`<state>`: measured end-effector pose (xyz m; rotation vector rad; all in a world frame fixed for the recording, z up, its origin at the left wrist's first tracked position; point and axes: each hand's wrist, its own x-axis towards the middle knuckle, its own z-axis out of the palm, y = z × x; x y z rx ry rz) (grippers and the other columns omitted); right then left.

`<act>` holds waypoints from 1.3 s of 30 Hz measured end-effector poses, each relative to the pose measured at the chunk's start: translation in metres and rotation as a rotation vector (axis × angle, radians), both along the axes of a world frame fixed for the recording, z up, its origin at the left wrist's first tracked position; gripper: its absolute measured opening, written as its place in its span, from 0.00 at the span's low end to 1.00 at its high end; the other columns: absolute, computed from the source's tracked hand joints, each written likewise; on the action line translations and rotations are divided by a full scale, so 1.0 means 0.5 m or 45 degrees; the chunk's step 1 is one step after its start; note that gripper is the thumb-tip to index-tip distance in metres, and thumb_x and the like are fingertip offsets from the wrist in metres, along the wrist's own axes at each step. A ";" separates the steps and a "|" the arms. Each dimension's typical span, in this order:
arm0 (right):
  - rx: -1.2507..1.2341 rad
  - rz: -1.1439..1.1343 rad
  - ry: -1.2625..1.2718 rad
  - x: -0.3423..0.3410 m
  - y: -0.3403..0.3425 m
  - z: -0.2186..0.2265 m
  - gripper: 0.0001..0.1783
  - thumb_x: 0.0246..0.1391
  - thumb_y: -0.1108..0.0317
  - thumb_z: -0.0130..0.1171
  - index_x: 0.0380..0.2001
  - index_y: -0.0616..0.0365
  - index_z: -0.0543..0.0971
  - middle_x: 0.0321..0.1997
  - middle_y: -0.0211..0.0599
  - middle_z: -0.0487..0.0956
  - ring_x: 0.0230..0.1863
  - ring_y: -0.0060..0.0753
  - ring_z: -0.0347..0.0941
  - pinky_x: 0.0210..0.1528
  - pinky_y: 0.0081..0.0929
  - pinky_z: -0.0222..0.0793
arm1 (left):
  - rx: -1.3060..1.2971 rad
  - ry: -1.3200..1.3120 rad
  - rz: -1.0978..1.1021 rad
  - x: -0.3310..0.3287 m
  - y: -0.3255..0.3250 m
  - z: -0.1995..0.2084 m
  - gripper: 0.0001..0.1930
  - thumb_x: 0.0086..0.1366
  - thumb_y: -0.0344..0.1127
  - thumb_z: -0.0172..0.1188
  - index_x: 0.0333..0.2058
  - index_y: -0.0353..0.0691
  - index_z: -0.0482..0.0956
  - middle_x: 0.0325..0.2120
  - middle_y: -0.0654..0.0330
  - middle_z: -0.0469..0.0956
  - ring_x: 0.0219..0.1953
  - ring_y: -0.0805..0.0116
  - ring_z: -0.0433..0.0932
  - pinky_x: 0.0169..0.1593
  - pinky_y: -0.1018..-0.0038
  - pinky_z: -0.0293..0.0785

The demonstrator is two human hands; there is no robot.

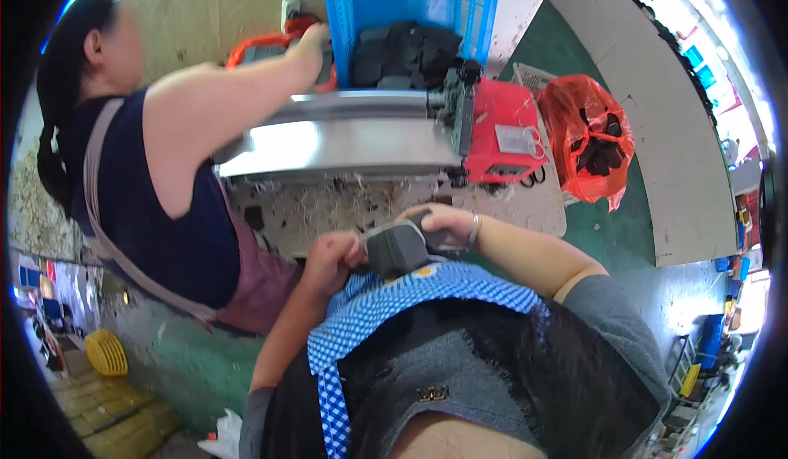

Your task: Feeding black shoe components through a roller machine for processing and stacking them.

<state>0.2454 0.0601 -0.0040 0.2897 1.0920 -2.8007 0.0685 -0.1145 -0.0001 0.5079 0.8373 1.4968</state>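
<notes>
In front of my apron I hold a thick dark grey block (398,250), like a stack of flat pieces with rounded corners and a paler edge. My right hand (443,226) is wrapped round its right end, thumb and fingers closed on it. At the block's left edge is my left hand (332,255), its fingers curled into a pinch. What those fingers grip, if anything, is too small to tell. Beyond my hands runs a shiny metal conveyor-like machine (353,143) with a red end housing (502,127).
A co-worker (176,172) stands at my left, an arm stretched over the machine to a red basket (246,49). A blue crate (345,16) holds dark grey pieces (402,53). Right of the machine sits a red plastic bag (566,102) with dark scraps. Shreds litter the worktable (328,221).
</notes>
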 end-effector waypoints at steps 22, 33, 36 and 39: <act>-0.002 0.234 -0.625 -0.041 0.042 -0.023 0.23 0.42 0.51 0.56 0.39 0.55 0.72 0.33 0.34 0.76 0.31 0.28 0.73 0.35 0.25 0.69 | -0.330 0.690 -0.037 0.079 -0.015 0.011 0.22 0.47 0.26 0.64 0.10 0.44 0.57 0.11 0.74 0.58 0.16 0.85 0.55 0.20 0.84 0.52; 0.036 -0.257 -0.881 -0.131 0.035 -0.154 0.24 0.43 0.50 0.59 0.36 0.59 0.73 0.33 0.34 0.76 0.33 0.28 0.73 0.37 0.25 0.72 | -0.377 1.347 0.489 0.009 -0.008 -0.058 0.14 0.56 0.32 0.54 0.15 0.34 0.66 0.15 0.60 0.67 0.19 0.68 0.64 0.23 0.76 0.59; 0.461 -0.116 -0.760 -0.161 0.026 -0.219 0.27 0.41 0.48 0.60 0.37 0.60 0.74 0.33 0.34 0.76 0.32 0.26 0.73 0.35 0.23 0.70 | -0.603 1.820 0.576 -0.040 0.001 -0.169 0.11 0.55 0.36 0.56 0.24 0.32 0.70 0.23 0.52 0.72 0.25 0.56 0.69 0.29 0.71 0.65; 1.112 -0.113 -0.813 -0.189 0.030 -0.268 0.29 0.40 0.45 0.60 0.36 0.60 0.76 0.33 0.38 0.77 0.31 0.29 0.73 0.34 0.24 0.68 | -0.977 1.572 0.783 -0.056 0.038 -0.228 0.20 0.55 0.40 0.58 0.39 0.29 0.66 0.31 0.50 0.72 0.32 0.59 0.74 0.35 0.72 0.70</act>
